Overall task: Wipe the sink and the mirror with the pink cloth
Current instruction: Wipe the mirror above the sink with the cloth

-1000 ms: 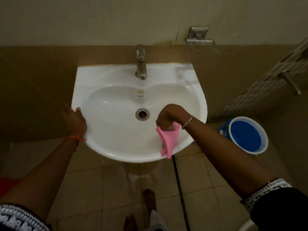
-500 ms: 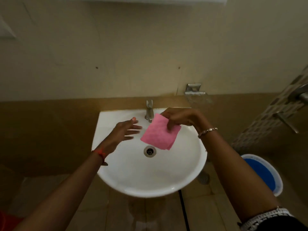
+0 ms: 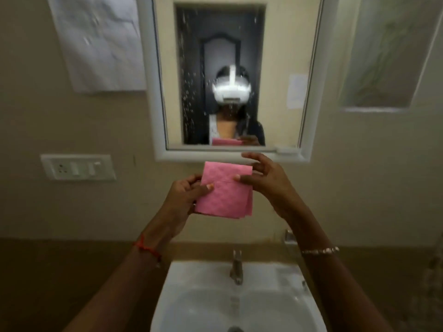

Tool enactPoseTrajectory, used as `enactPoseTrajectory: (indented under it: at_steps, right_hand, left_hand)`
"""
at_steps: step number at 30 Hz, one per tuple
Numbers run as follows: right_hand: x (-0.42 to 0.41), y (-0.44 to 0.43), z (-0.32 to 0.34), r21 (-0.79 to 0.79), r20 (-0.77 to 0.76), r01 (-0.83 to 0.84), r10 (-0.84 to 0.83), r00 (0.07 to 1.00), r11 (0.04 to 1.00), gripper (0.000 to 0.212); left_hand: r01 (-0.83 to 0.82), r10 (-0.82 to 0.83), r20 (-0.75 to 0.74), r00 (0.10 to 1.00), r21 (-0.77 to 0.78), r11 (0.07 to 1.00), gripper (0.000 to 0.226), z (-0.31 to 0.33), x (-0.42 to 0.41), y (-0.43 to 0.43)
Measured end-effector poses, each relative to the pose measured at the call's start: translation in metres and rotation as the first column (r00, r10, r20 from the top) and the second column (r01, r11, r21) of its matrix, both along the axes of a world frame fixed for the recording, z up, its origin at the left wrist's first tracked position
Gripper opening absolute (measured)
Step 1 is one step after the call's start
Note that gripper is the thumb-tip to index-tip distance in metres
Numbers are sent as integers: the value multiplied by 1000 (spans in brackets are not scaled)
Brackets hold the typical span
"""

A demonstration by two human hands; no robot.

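Observation:
The folded pink cloth (image 3: pixel 226 190) is held up in the air between both hands, just below the mirror's lower frame. My left hand (image 3: pixel 185 195) pinches its left edge with thumb on the front. My right hand (image 3: pixel 266 178) grips its upper right corner, other fingers spread. The white-framed mirror (image 3: pixel 282 80) hangs on the wall above, its glass speckled with water drops and reflecting a person with a headset. The white sink (image 3: pixel 271 305) with its metal tap (image 3: pixel 236 269) lies below my forearms.
A white switch plate (image 3: pixel 78 167) sits on the wall left of the cloth. A sheet of paper (image 3: pixel 100 41) hangs at upper left. A recessed wall niche (image 3: pixel 383 58) is at upper right. A metal fitting (image 3: pixel 288 236) is on the wall behind my right wrist.
The view tilted up from the sink to the mirror. My right hand lifted the cloth out of the basin, my left hand left the sink rim and took hold of the cloth too.

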State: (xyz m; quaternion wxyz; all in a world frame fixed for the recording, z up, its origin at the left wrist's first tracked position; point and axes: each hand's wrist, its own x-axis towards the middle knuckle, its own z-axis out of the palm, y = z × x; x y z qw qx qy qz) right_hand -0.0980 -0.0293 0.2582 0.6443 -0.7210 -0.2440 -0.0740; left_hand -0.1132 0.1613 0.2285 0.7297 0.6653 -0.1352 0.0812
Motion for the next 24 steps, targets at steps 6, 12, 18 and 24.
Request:
enactPoseTrajectory:
  at_steps: [6, 12, 18, 24]
  right_hand:
    - [-13, 33, 36, -56, 818, 519, -259, 514, 853, 81]
    - [4, 48, 90, -50, 997, 840, -24, 74, 540, 82]
    - [40, 53, 156, 174, 985, 839, -75, -158, 516, 88]
    - [70, 67, 248, 316, 944, 804, -256, -211, 503, 64]
  left_hand:
    - [-46, 61, 207, 976, -73, 996, 32, 82, -13, 0]
    - [-100, 96, 375, 922, -7, 995, 37, 146, -8, -12]
    - [-117, 66, 512, 856, 67, 991, 38, 206, 4, -12]
    - [-602, 357, 730, 583, 93, 793, 41, 260, 43, 19]
